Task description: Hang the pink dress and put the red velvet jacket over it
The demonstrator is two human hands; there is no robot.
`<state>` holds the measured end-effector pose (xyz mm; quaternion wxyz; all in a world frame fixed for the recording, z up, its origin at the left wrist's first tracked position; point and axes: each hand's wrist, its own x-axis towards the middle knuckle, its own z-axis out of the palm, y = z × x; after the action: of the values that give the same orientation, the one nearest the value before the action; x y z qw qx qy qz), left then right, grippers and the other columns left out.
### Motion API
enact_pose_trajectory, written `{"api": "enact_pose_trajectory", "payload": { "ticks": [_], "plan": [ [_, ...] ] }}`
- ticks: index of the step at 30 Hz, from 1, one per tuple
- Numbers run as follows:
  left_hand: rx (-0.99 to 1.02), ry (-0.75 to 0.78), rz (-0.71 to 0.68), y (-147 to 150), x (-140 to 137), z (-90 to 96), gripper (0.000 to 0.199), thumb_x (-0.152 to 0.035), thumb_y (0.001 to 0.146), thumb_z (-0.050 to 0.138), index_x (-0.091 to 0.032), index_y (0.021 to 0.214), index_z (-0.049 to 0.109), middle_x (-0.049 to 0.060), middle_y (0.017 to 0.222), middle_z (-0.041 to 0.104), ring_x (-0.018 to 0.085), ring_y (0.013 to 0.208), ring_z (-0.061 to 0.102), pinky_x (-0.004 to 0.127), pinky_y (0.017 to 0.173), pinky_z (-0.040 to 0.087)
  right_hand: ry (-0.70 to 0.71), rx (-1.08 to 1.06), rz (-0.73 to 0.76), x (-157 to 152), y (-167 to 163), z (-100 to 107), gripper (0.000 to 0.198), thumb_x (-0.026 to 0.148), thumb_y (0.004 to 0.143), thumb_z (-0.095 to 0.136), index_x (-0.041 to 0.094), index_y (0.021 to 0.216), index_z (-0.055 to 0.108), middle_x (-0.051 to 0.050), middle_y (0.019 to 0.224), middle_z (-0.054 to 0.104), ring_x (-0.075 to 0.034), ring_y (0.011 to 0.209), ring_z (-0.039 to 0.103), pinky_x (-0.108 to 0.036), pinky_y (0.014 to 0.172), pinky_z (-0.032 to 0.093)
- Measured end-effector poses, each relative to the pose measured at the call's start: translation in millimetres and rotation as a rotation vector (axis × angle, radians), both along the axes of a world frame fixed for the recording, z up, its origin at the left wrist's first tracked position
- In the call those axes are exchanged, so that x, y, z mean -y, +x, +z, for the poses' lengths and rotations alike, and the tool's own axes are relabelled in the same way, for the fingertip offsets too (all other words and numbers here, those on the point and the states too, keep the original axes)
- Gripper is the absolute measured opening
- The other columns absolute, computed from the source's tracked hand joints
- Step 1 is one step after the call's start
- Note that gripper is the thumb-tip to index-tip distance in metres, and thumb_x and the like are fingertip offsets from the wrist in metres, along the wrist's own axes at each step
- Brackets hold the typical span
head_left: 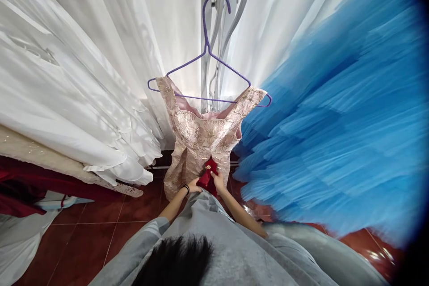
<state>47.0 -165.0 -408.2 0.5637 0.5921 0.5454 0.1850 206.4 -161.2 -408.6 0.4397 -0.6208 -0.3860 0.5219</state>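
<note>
A pale pink-gold brocade dress with wide shoulder straps hangs from a purple hanger in front of me. Low against its skirt is a small dark red cloth bearing a little pale beaded ornament. My right hand grips the cloth's right side, thumb on its front. At the left edge, my left hand, with a black band at the wrist, is closed on the same cloth; its fingertips are partly hidden. The cloth's lower end disappears behind my grey shirt.
White gowns hang at the left, and a blue tulle skirt fills the right. Behind the hanger rises a curled pale metal frame. Dark red garments lie low at left above the red tiled floor.
</note>
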Motion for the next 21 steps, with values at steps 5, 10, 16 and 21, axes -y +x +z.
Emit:
{"api": "enact_pose_trajectory", "payload": {
  "ticks": [5,10,16,21],
  "plan": [
    [0.068,0.087,-0.033,10.3,-17.2,14.7,0.011,-0.010,0.068,0.062,-0.018,0.060,0.063,0.004,0.064,0.068,0.021,0.075,0.067,0.026,0.071,0.054,0.003,-0.036,-0.066,-21.1,9.6,15.7,0.040,0.057,0.065,0.069,0.019,0.075,0.061,-0.006,0.072,0.068,-0.022,0.073,0.061,-0.035,0.070,0.049],
    [0.091,0.222,-0.016,-3.7,-34.6,50.7,0.014,-0.010,0.071,0.056,-0.016,0.060,0.063,0.003,0.068,0.069,0.018,0.072,0.064,0.024,0.070,0.051,0.126,-0.013,0.049,-22.6,40.7,70.2,0.040,0.051,0.054,0.079,0.018,0.066,0.061,-0.003,0.069,0.064,-0.017,0.067,0.054,-0.030,0.068,0.044],
    [0.195,0.334,0.056,-30.6,-44.8,121.3,0.018,-0.023,0.078,0.056,-0.014,0.081,0.072,0.006,0.087,0.075,0.021,0.087,0.067,0.032,0.087,0.053,0.317,0.012,0.121,-19.0,68.8,140.3,0.035,0.043,0.057,0.082,0.018,0.068,0.061,-0.003,0.073,0.064,-0.016,0.071,0.052,-0.030,0.070,0.044],
    [0.454,0.323,0.315,-40.4,-45.5,171.4,0.034,-0.050,0.074,0.069,-0.017,0.079,0.071,0.005,0.079,0.072,0.021,0.083,0.067,0.036,0.083,0.056,0.277,-0.152,0.258,-13.0,60.3,168.4,0.043,0.041,0.053,0.087,0.019,0.068,0.054,0.002,0.067,0.058,-0.012,0.065,0.048,-0.025,0.065,0.042]
  ]
}}
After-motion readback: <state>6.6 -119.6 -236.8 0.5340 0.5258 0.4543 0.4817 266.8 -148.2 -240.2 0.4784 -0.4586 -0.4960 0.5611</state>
